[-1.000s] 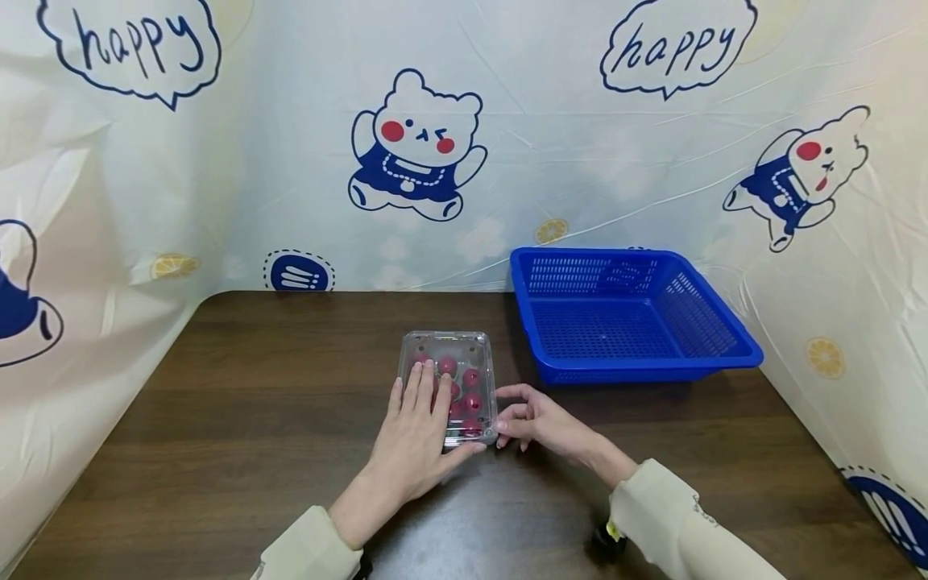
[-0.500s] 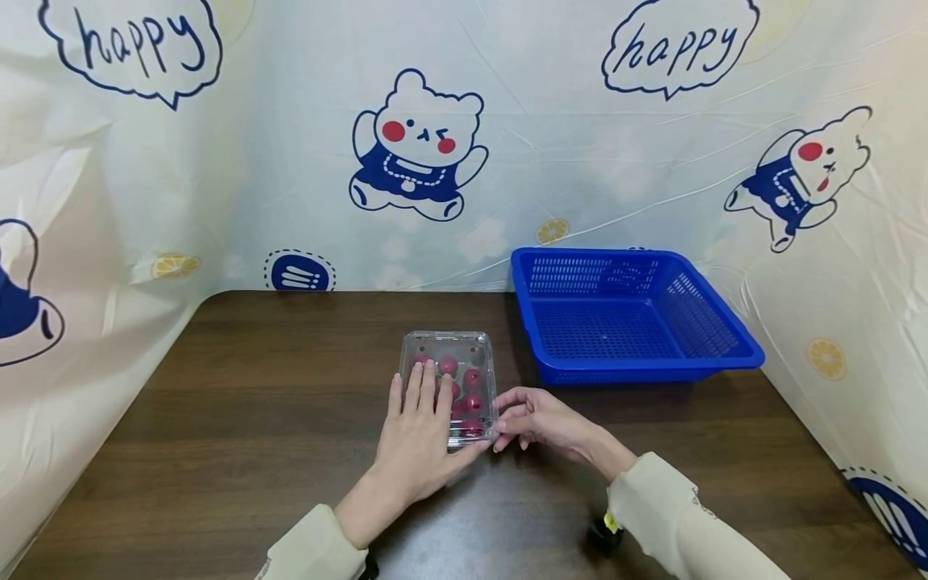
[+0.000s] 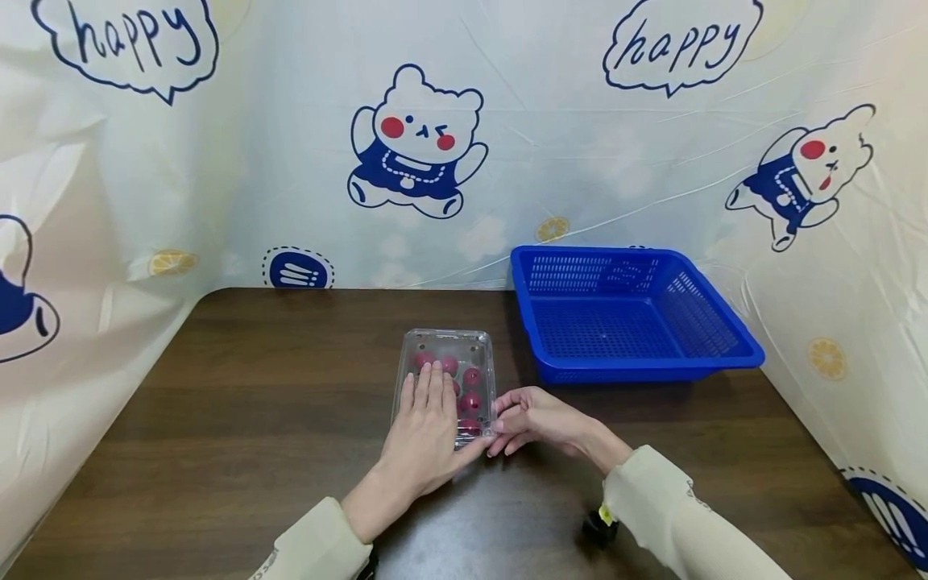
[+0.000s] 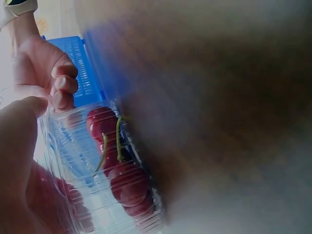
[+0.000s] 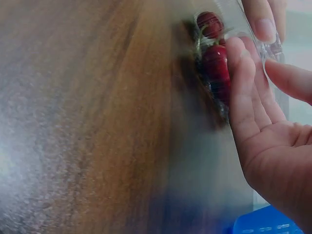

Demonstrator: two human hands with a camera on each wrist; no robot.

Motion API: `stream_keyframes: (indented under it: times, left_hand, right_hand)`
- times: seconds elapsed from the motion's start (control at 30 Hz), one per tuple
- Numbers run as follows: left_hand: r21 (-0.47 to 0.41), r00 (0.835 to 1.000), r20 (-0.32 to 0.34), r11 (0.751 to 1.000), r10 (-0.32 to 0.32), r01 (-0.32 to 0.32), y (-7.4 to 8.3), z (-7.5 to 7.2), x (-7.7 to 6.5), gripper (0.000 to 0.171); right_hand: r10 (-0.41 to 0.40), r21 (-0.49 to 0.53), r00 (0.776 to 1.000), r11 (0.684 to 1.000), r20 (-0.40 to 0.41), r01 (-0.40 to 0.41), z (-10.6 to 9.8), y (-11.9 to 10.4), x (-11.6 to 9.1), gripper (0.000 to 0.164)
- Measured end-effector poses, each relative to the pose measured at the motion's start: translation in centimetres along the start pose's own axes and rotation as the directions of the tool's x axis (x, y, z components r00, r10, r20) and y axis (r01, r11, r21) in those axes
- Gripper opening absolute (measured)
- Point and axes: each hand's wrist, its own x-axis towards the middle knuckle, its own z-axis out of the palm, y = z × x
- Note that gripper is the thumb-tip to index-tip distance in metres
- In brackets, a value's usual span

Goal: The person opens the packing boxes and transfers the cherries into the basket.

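A clear plastic clamshell box (image 3: 470, 342) lies on the dark wooden table, its lid down. Red cherries (image 3: 471, 401) show through it; in the left wrist view, green stems are visible beside the cherries (image 4: 129, 184). My left hand (image 3: 424, 439) rests flat across the lid with straight fingers and hides part of the fruit. Its thumb stretches toward the near right corner. There my right hand (image 3: 547, 423) pinches the box's edge, thumb on the lid's rim and bent fingers along the side, as the right wrist view also shows.
A blue perforated plastic basket (image 3: 609, 374) stands at the back right, close to the box. Behind the table (image 3: 254, 387) hangs a pale cloth (image 3: 304, 161) printed with bears and lettering.
My left hand has shifted slightly to the right on the lid. My right hand has closed in on the near right corner, its fingers now against the edge. The box has barely moved.
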Motion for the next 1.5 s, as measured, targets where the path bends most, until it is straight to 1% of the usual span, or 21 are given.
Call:
stream_keyframes:
  times: [0.1, 0.3, 0.6, 0.83, 0.93, 1.0, 1.13, 1.37, 1.43, 1.5]
  left_hand:
    - [0.016, 1.0, -0.008, 1.0, 0.015, -0.015, 0.0, -0.1, 0.1, 0.094]
    - [0.03, 1.0, -0.002, 0.999, 0.023, -0.023, 0.0, -0.1, 0.2, 0.092]
    - [0.074, 0.999, 0.018, 0.997, 0.037, -0.038, 0.1, -0.2, 0.3, 0.091]
    - [0.067, 0.999, 0.0, 0.997, 0.043, -0.043, 0.1, -0.2, 0.5, 0.089]
    - [0.072, 0.999, -0.015, 0.996, 0.051, -0.05, 0.1, -0.4, 0.6, 0.087]
    - [0.072, 0.999, -0.012, 0.996, 0.053, -0.052, 0.1, -0.5, 0.7, 0.086]
    - [0.068, 0.998, 0.02, 0.996, 0.054, -0.055, 0.0, -0.8, 0.8, 0.09]
    - [0.066, 0.995, 0.075, 0.996, 0.063, -0.068, -0.2, -0.9, 0.7, 0.103]
    - [0.057, 0.994, 0.088, 0.996, 0.066, -0.072, -0.3, -1.1, 0.7, 0.103]
    - [0.043, 0.992, 0.106, 0.996, 0.067, -0.072, -0.4, -1.3, 0.8, 0.101]
  right_hand:
    - [-0.002, 0.032, 1.0, 0.999, 0.014, 0.002, 0.0, -0.1, 0.0, 0.02]
    - [-0.057, 0.067, 0.997, 0.996, 0.055, 0.054, -0.1, 0.1, 0.0, 0.02]
    - [-0.123, -0.001, 0.991, 0.992, 0.061, 0.123, -0.1, 0.4, 0.1, 0.025]
    - [-0.154, -0.007, 0.986, 0.988, 0.063, 0.155, 0.0, 0.5, 0.1, 0.024]
    - [-0.171, -0.02, 0.983, 0.985, 0.06, 0.172, -0.1, 0.6, 0.1, 0.024]
    - [-0.18, -0.03, 0.982, 0.983, 0.06, 0.182, -0.1, 0.7, 0.1, 0.025]
    - [-0.168, -0.032, 0.984, 0.985, 0.057, 0.17, -0.3, 0.7, 0.2, 0.024]
    - [-0.091, -0.006, 0.994, 0.996, 0.052, 0.092, -0.3, 0.6, 0.2, 0.021]
    - [-0.066, -0.004, 0.997, 0.998, 0.04, 0.066, -0.3, 0.5, 0.2, 0.02]
    - [-0.038, -0.01, 0.999, 0.999, 0.008, 0.039, -0.2, 0.4, 0.2, 0.019]
